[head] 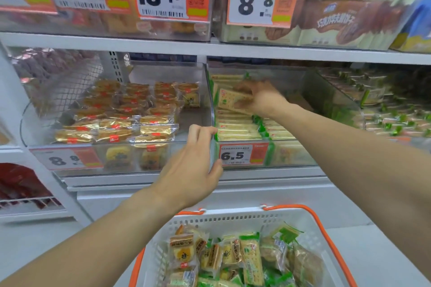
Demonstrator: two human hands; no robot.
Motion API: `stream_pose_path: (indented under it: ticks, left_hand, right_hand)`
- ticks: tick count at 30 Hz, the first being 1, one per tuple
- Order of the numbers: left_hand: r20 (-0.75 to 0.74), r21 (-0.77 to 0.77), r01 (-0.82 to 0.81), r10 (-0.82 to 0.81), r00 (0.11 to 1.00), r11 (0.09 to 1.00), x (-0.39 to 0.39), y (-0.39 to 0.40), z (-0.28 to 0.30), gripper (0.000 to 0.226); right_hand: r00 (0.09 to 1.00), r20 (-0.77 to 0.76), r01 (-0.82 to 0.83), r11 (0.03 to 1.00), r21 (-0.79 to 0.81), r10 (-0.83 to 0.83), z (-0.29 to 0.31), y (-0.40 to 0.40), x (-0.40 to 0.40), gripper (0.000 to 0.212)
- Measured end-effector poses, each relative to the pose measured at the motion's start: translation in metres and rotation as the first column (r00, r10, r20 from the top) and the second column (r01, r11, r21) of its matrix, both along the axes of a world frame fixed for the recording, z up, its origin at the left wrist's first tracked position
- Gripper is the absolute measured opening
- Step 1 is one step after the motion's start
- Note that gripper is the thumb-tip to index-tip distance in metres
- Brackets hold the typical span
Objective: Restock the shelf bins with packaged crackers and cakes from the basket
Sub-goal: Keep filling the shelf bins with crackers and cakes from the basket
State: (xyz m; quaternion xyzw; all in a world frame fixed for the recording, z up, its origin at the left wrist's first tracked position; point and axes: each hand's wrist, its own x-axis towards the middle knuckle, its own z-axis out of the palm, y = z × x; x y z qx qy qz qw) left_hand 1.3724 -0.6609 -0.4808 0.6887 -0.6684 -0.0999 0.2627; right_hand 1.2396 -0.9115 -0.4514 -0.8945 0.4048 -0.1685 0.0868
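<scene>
Single head-worn view, close, facing forward and down over shelf bins (210, 109) and basket (233, 219)

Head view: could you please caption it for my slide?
Right hand places a cracker packet into the 6.5 bin while left hand grips its corner.

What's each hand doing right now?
Left hand: gripping the clear bin's front corner.
Right hand: holding a green cracker pack over the bin.

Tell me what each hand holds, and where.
Right hand grips a cracker packet by its right end. Left hand grips the bin's front corner.
</scene>
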Motion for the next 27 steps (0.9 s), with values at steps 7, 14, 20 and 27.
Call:
stream_pose_path:
  ticks: [7,14,20,27]
  left_hand:
    - [0.079,0.062,0.13,-0.134,0.988,0.99,0.017,0.003,-0.002,0.056]
    - [0.089,0.062,0.146,-0.151,0.985,0.987,0.019,-0.004,-0.003,0.052]
    - [0.09,0.069,0.132,-0.138,0.986,0.989,0.016,-0.003,0.001,0.052]
    - [0.089,0.141,0.302,-0.316,0.945,0.943,0.008,0.009,0.007,0.03]
  right_hand:
    - [0.992,-0.064,0.098,0.975,-0.2,-0.113,-0.021,-0.007,0.018,0.048]
    - [0.995,-0.066,0.077,0.996,-0.044,-0.08,-0.029,0.0,0.037,0.062]
    - [0.988,-0.139,0.071,0.997,0.017,-0.068,-0.013,0.006,0.023,0.073]
    - [0.946,0.302,-0.023,0.956,-0.292,0.115,0.006,0.054,-0.005,0.034]
